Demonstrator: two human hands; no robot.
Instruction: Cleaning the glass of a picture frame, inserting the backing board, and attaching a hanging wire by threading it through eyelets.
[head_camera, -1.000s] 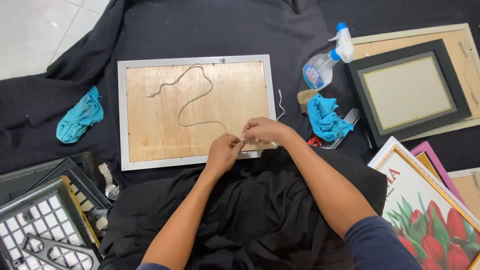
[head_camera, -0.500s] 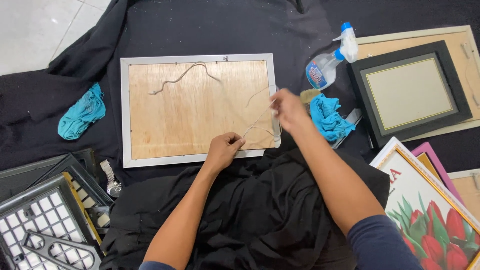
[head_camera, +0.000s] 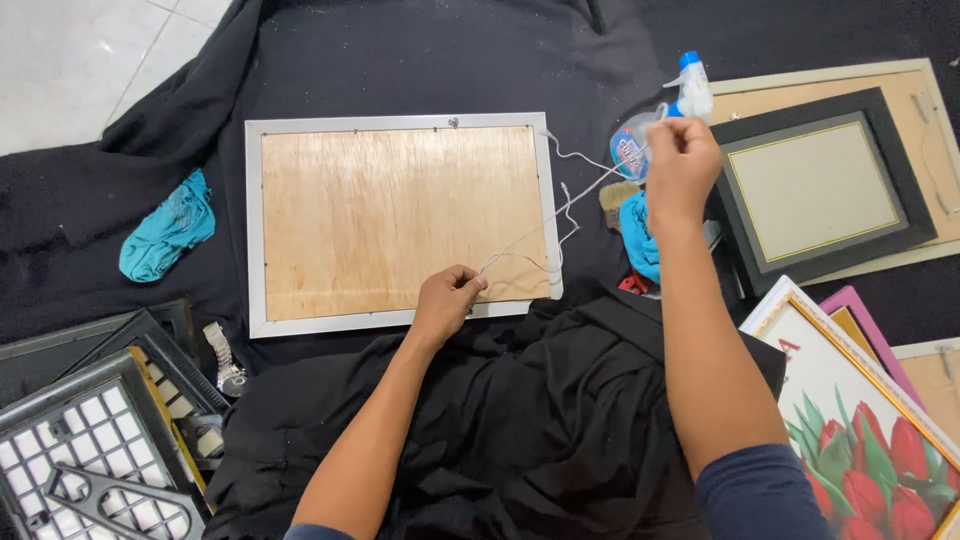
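String (head_camera: 590, 180) taut, long axis running 8-to-2 o'clock across frame (head_camera: 400, 220) lower-right corner. Left hand (head_camera: 448, 298) pinches lower end at frame's bottom edge; right hand (head_camera: 682, 162) pinches upper end, raised at 2 o'clock, near spray bottle (head_camera: 660, 125). Hands well apart. Frame lies face down on black cloth (head_camera: 450, 60).

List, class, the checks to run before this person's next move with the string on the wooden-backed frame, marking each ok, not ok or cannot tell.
1. Left hand pinches the string at the frame's lower right edge: ok.
2. Right hand holds the string's other end, raised beside the spray bottle: ok.
3. String runs taut and untangled: not ok, loose loops lie by the frame's right edge.
4. Frame lies flat, back up, on the black cloth: ok.
5. String fixed to the frame: cannot tell.
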